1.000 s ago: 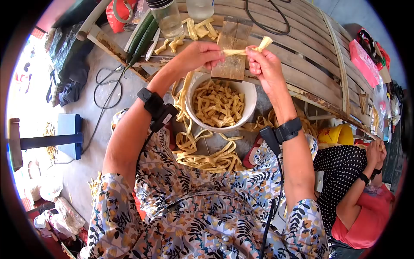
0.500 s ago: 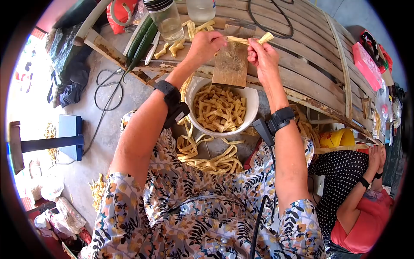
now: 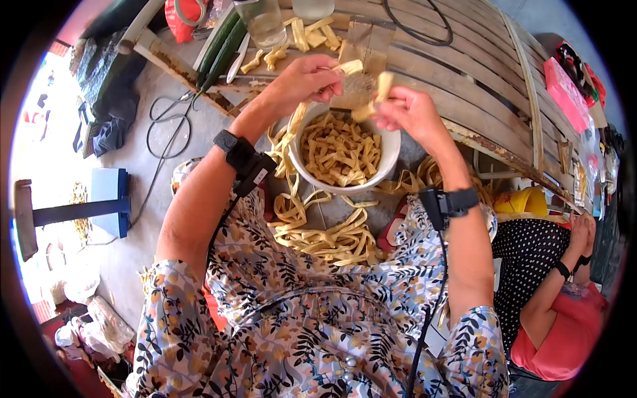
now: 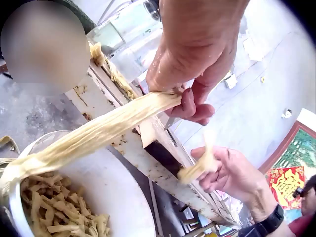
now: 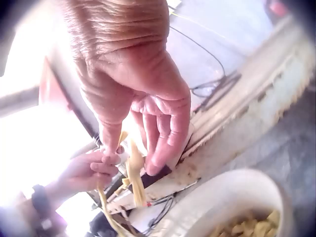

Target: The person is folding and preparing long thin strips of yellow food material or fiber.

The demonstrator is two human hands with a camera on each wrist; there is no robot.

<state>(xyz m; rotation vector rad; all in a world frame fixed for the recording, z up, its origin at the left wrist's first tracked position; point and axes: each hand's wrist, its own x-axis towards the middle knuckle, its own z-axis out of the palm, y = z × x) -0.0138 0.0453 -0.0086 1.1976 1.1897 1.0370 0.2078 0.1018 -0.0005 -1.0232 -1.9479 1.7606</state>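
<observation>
My left hand (image 3: 305, 81) pinches a long pale-yellow strip, like tofu skin (image 4: 98, 121); a short end juts past the fingers above the bowl's far side. In the left wrist view the strip slants down across the white bowl (image 4: 133, 192). My right hand (image 3: 415, 116) holds a short, blurred tofu-skin knot (image 3: 384, 85) between thumb and fingers, apart from the left hand. Many knotted pieces (image 3: 342, 149) lie in the bowl below both hands. Behind the bowl, a wooden board (image 3: 371, 43) lies on the slatted bench.
Loose strips (image 3: 325, 239) lie on the floor by my feet. On the bench are cucumbers (image 3: 222, 50), a white-handled knife (image 3: 237, 61), a jar (image 3: 262, 23), several cut pieces (image 3: 308, 36) and a black cable (image 3: 424, 36). Another person (image 3: 557, 312) sits at the right.
Earlier both hands held one piece stretched between them over the board. Now the hands are apart: the short knot is in the right hand, lower and nearer the bowl, and the left hand keeps the strip.
</observation>
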